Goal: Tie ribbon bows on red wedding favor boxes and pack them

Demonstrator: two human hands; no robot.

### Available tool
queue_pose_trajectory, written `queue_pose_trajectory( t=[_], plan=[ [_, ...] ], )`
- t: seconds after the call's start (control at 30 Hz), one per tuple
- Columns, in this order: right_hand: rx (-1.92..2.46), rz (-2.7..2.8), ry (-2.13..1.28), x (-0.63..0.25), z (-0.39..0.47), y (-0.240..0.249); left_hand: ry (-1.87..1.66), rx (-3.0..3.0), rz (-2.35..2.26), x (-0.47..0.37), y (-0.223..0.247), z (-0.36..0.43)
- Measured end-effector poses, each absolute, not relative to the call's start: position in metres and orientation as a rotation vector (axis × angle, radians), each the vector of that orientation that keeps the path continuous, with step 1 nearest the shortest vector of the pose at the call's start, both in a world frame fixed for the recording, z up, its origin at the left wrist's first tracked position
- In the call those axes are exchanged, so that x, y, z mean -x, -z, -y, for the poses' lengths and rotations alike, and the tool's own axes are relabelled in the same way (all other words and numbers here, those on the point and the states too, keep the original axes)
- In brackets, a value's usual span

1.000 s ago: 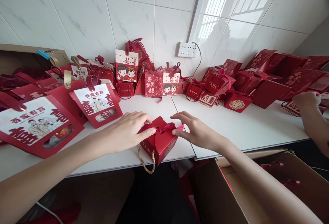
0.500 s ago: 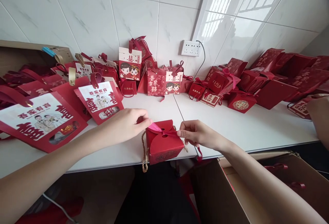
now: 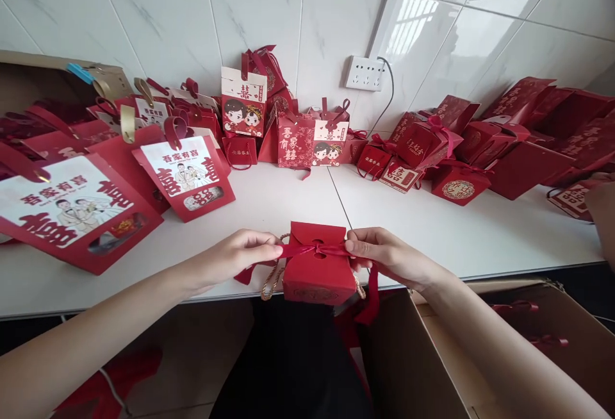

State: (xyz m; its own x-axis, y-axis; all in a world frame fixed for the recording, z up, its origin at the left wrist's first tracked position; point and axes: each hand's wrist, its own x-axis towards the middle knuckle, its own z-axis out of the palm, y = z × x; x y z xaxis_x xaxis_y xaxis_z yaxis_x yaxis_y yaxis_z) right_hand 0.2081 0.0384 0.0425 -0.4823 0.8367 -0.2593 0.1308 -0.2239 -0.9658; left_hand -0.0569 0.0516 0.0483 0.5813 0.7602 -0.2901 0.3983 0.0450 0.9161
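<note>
A small red gift box (image 3: 314, 277) with curved top flaps stands at the front edge of the white table, straight in front of me. A red ribbon (image 3: 300, 250) crosses its top and is knotted in the middle. My left hand (image 3: 250, 252) pinches the ribbon on the left of the knot, and a loose end hangs below the fingers. On the other side my right hand (image 3: 377, 249) pinches the ribbon close to the box's edge, its tail dangling past the table edge. Twisted gold cord (image 3: 271, 284) handles hang at both sides of the box.
Large red gift bags (image 3: 72, 214) stand at left, before an open carton (image 3: 48, 63). Several red boxes (image 3: 461, 182) are piled at right, others along the tiled wall under a power socket (image 3: 365, 73). Another person's hand (image 3: 603, 214) is at the far right. A cardboard box (image 3: 408, 355) sits below.
The ribbon is now drawn straight and taut across the box, with my left hand lower and level with the right. The box is turned squarer to me. The view has shifted slightly.
</note>
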Motion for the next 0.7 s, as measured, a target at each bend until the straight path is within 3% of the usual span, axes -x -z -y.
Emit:
queue_pose_trajectory(
  t=[0.47, 0.7],
  plan=[
    [1.149, 1.3, -1.85, -0.21, -0.032, -0.024, -0.314, -1.432, -0.738, 0.06, -0.026, -0.068],
    [1.275, 1.704, -1.535, -0.221, -0.03, -0.046, -0.413, -1.438, -0.82, 0.057, -0.032, -0.064]
  ],
)
